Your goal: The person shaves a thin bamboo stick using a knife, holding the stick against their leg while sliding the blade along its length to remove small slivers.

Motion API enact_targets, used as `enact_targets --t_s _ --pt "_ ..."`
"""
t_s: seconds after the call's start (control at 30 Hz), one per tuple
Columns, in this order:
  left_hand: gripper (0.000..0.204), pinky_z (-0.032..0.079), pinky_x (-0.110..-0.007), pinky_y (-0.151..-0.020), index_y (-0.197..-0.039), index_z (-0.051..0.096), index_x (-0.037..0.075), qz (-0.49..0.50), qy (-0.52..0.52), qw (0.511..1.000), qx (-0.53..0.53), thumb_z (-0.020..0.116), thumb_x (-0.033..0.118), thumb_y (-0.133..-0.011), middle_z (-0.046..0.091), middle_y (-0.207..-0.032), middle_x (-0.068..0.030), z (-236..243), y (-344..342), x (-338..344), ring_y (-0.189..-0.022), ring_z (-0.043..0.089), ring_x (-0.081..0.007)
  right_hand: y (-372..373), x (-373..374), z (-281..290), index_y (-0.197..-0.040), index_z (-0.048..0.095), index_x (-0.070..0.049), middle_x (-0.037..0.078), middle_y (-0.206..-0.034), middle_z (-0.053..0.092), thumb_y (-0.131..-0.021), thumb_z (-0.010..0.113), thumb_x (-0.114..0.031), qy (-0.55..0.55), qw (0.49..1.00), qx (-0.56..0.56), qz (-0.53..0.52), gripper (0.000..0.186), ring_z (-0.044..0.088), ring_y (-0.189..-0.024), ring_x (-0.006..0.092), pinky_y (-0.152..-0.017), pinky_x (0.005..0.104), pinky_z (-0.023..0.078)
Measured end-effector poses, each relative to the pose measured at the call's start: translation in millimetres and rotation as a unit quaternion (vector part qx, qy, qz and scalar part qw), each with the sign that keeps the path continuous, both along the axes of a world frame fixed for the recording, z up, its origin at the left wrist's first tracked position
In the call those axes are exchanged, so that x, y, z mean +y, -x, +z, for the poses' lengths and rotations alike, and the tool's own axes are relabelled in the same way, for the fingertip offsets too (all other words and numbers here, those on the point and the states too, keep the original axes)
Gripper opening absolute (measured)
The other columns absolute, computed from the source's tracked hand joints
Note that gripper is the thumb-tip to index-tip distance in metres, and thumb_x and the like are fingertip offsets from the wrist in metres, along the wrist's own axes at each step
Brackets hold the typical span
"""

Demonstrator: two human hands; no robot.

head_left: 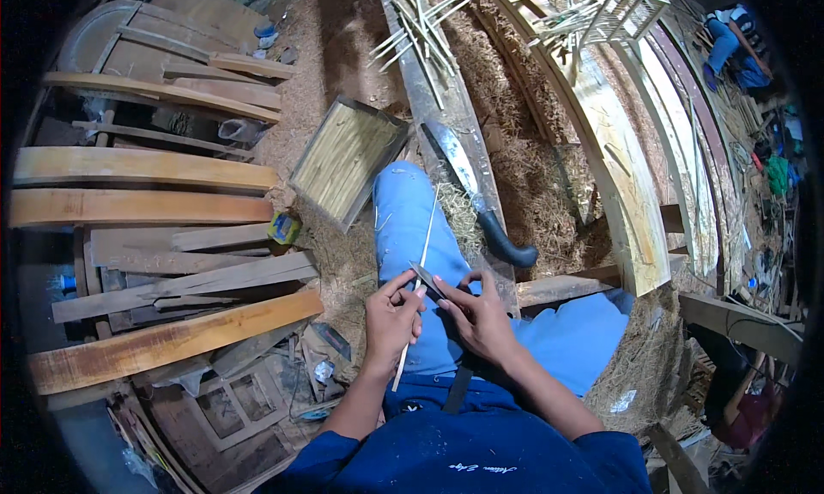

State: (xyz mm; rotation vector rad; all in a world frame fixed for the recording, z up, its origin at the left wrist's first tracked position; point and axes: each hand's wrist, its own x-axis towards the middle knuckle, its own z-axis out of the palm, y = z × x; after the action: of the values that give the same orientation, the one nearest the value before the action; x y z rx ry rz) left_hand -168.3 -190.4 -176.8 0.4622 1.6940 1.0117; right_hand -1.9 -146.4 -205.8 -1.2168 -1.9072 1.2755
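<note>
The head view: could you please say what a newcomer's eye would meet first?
The big knife on the plank, right of the blue trouser leg, probably comes first. Next, at the centre, the left hand holds a thin pale strip and the right hand a small blade.

the person's left hand (393, 324) pinches a thin pale strip (430, 224) above the blue trousers (402, 224), while the right hand (482, 321) holds a small knife (427, 281) with its blade at the strip. a big knife (469, 185) with a dark, curved handle lies along a narrow board (463, 112). loose sticks (421, 43) lie across the board's far part, and a framed wooden panel (345, 161) rests to its left, near the knee.
</note>
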Motion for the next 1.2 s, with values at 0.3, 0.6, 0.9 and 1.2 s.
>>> enact_targets --t_s 0.3,0.6,0.9,1.2 --pt "0.032 0.034 -0.022 -0.034 -0.122 0.065 0.0 0.094 0.024 0.993 0.07 0.064 0.02 -0.097 0.063 -0.073 -0.0063 0 -1 4 -0.043 0.05 -0.0064 20 12 -11 -0.117 0.074 -0.021 0.012 -0.094 0.058 -0.084 0.07 -0.005 0.061 0.997 0.042 -0.017 0.037 0.064 -0.081 0.0299 -0.07 0.0385 0.052" --pt "0.029 0.033 -0.022 -0.033 -0.117 0.066 -0.002 0.138 0.007 0.99 0.041 0.064 0.018 -0.097 0.059 -0.07 -0.0031 -11 2 21 -0.042 0.048 -0.006 39 14 -22 -0.11 0.074 -0.004 0.006 -0.08 0.056 -0.087 0.071 -0.003 0.164 0.979 0.104 -0.068 0.023 0.053 -0.071 0.0114 -0.063 0.0254 0.042" --pt "0.024 0.031 -0.022 -0.031 -0.112 0.069 -0.001 0.148 -0.036 0.988 0.034 0.063 0.017 -0.098 0.056 -0.066 -0.0005 -22 0 9 -0.039 0.045 -0.0052 49 3 -22 -0.104 0.076 -0.01 0.011 -0.075 0.06 -0.085 0.074 -0.01 0.148 0.979 0.084 -0.113 0.02 0.059 -0.065 0.0197 -0.059 0.0328 0.043" --pt "0.023 0.031 -0.022 -0.031 -0.114 0.069 0.0 0.174 -0.053 0.983 0.035 0.064 0.015 -0.097 0.056 -0.065 -0.0002 -24 -10 3 -0.039 0.044 -0.0051 56 4 -26 -0.106 0.075 -0.007 0.011 -0.072 0.058 -0.083 0.075 -0.002 0.055 0.987 0.073 -0.133 0.023 0.055 -0.063 0.0153 -0.056 0.0297 0.04"
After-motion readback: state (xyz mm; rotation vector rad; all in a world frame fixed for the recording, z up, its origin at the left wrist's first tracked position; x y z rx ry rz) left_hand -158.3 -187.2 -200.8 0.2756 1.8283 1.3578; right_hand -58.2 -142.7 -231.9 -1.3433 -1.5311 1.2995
